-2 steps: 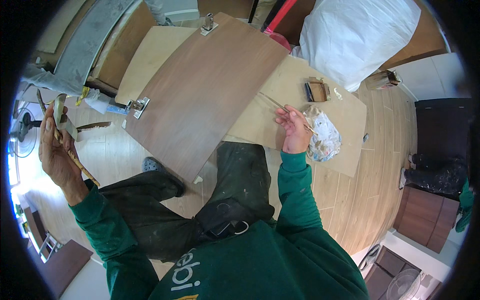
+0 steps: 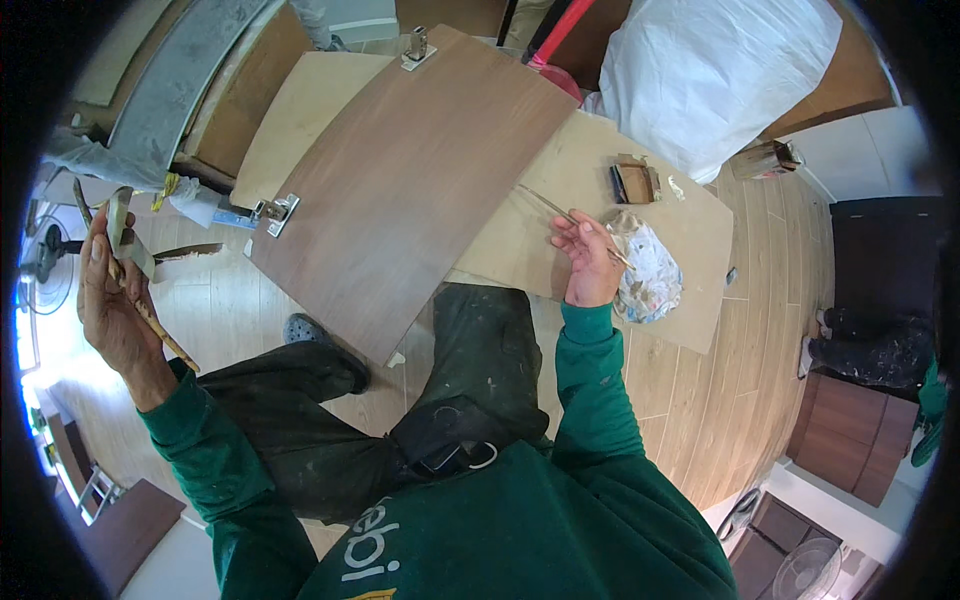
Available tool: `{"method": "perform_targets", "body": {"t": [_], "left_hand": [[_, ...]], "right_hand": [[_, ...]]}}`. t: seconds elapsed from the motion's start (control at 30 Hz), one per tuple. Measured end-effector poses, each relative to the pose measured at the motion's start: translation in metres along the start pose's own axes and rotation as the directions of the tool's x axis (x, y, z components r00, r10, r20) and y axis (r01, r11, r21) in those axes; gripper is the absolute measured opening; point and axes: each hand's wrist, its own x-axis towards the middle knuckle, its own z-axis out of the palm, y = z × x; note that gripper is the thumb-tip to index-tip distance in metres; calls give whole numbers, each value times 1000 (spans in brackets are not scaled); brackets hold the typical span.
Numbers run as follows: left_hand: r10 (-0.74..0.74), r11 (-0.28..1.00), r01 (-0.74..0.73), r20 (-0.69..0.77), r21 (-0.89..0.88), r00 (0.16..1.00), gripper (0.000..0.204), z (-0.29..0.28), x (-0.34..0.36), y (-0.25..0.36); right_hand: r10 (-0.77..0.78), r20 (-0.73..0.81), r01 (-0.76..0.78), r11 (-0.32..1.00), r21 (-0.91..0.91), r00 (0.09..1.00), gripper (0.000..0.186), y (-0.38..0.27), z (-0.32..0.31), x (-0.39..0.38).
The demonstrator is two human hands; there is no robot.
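At the far left, my left hand [image 2: 118, 325] is raised and closed around a long thin stick-like tool [image 2: 170, 340], stained brown, and a pale block-like piece [image 2: 124, 232]. A brown-smeared strip [image 2: 190, 251] juts out beside them; whether it joins the pale piece I cannot tell. My right hand [image 2: 592, 262] pinches a slim brush-like stick [image 2: 545, 202], its far tip near the edge of a brown wood-grain panel [image 2: 400, 190]. Two metal hinges [image 2: 276, 214] [image 2: 418, 50] are fixed along the panel's far-left edge. By my right hand lies a crumpled, paint-stained white cloth or bag [image 2: 650, 275].
Under the panel is a beige board [image 2: 695, 235], with a small open box [image 2: 634, 182] on it. A large white sack [image 2: 715, 75] stands behind. Boards [image 2: 240, 85] lean at the back left, and a fan [image 2: 50, 253] is beyond my left hand. Another person's legs [image 2: 865, 345] show at far right.
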Motion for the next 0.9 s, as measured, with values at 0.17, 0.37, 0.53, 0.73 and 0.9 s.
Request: {"method": "perform_targets", "body": {"t": [0.17,0.37,0.53,0.73,0.9], "left_hand": [[16,1000,-17,30,25,999,44,-5,1,-2],[15,1000,-15,18,-16,1000,43,-2,2,-2],[32,999,-32,-4,12,999,42,-1,1,-2],[-20,1000,21,90,-12,996,44,-9,3,0],[32,999,-32,38,5,999,41,-5,1,-2]], "right_hand": [[1,5,-1,1000,-6,1000,30,-1,3,-1],[-1,22,2,1000,-31,1000,31,-1,6,5],[1,28,1,999,-44,1000,31,-2,6,6],[15,10,-15,999,-51,1000,31,-1,6,8],[19,1,-19,1000,-23,1000,31,0,6,8]]}}
